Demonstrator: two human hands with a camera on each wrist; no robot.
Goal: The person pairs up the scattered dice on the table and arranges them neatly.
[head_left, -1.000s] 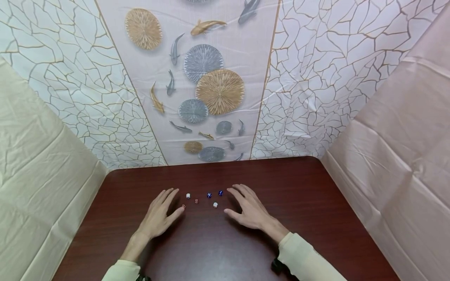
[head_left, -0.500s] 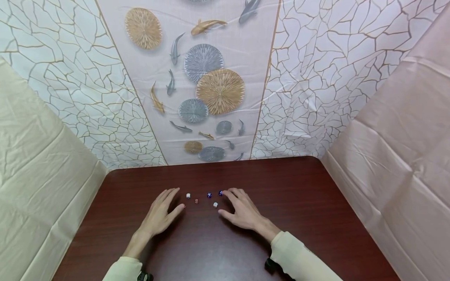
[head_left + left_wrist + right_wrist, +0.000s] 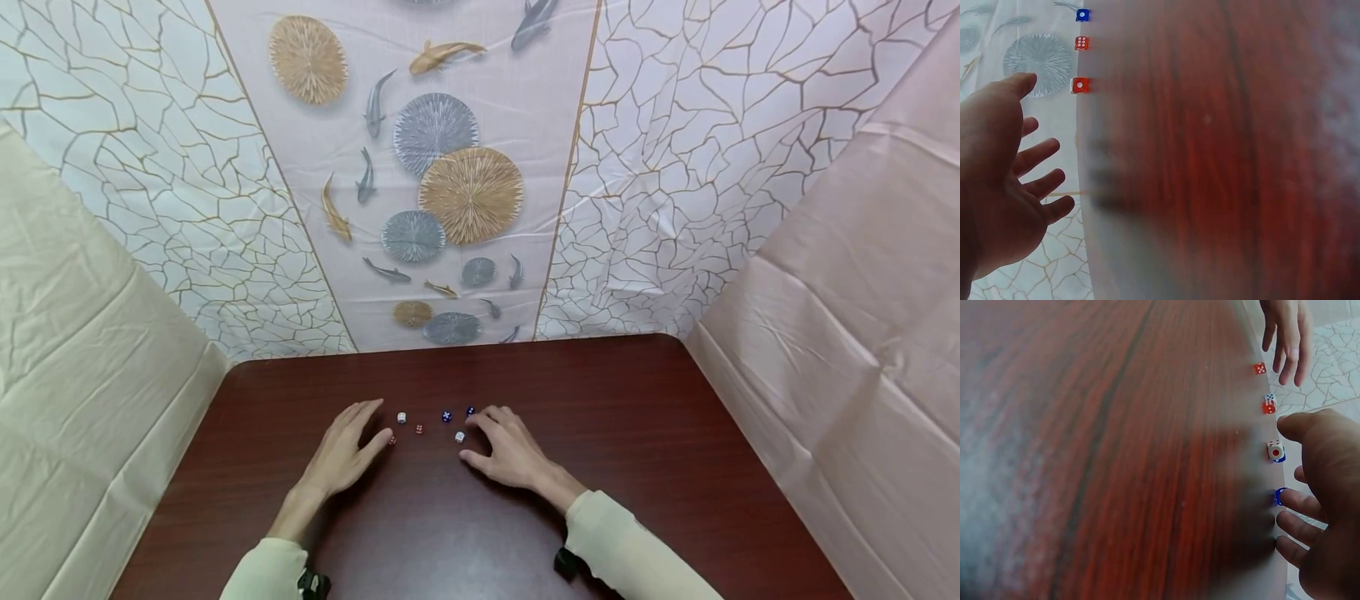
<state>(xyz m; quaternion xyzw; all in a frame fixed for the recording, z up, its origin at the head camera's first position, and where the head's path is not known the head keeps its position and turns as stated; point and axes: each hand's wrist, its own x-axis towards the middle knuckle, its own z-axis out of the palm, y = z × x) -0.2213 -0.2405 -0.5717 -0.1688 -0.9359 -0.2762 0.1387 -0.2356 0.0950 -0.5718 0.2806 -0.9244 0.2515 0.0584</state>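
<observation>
Small dice lie scattered mid-table between the two hands. My left hand (image 3: 337, 457) is spread above the wood with nothing in it, its thumb tip overlapping a red die (image 3: 392, 441) in the head view. A white die (image 3: 402, 417) and a second red die (image 3: 419, 429) lie to its right. My right hand (image 3: 512, 452) has loosely bent fingers, its thumb apart from its index finger. Between those two digits, just to their left, sits another white die (image 3: 460, 437). One blue die (image 3: 470, 411) is right at the index fingertip; the other blue die (image 3: 447, 416) lies farther left.
The dark red wooden table (image 3: 435, 533) has rounded far corners. Behind it hangs a patterned cloth (image 3: 480, 283) with fish and discs. Plain cloth walls (image 3: 840, 350) close off both sides. A black strap device (image 3: 567, 564) is worn under the right cuff.
My right hand has moved left toward the blue and white dice, its fingers bending slightly more. The left hand has barely shifted. The dice stay where they were.
</observation>
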